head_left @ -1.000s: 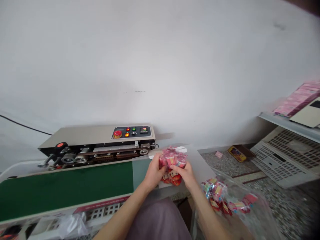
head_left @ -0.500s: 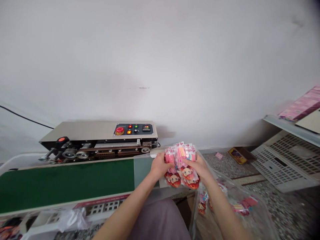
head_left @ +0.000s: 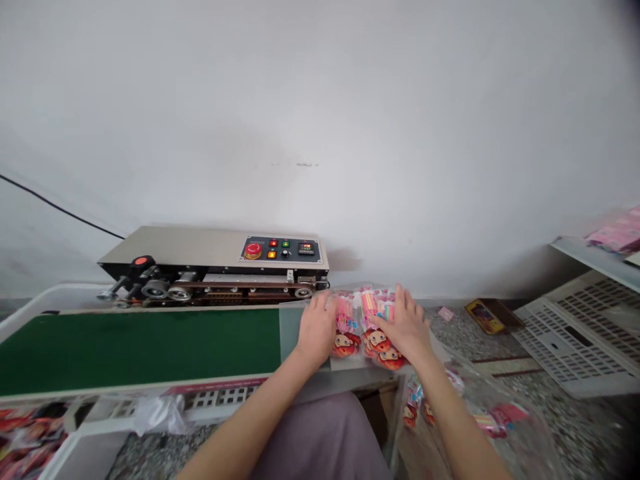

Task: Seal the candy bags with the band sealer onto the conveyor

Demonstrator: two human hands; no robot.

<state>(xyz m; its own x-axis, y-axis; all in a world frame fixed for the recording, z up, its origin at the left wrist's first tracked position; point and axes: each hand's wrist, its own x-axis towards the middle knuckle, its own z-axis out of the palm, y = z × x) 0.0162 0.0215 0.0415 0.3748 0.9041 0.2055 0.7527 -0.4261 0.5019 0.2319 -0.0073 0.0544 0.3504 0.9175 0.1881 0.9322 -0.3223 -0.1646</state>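
A clear bag of pink packets with red cartoon faces [head_left: 364,328] lies flat on the grey feed plate at the right end of the green conveyor belt [head_left: 135,348]. My left hand [head_left: 317,330] presses flat on the bag's left side, fingers stretched out. Over its right side lies my right hand [head_left: 406,326], fingers spread. The bag's top edge points toward the band sealer machine [head_left: 215,265], close to its right-hand roller.
A large clear bag with more packets [head_left: 470,420] sits on the floor at lower right. White plastic crates [head_left: 575,333] and a shelf with pink boxes stand at right. A yellow box [head_left: 481,313] lies by the wall. Loose wrappers lie at lower left.
The bag, held up between both hands a second ago, now lies flat on the feed plate. Both hands have opened and spread over it. The view shifted left.
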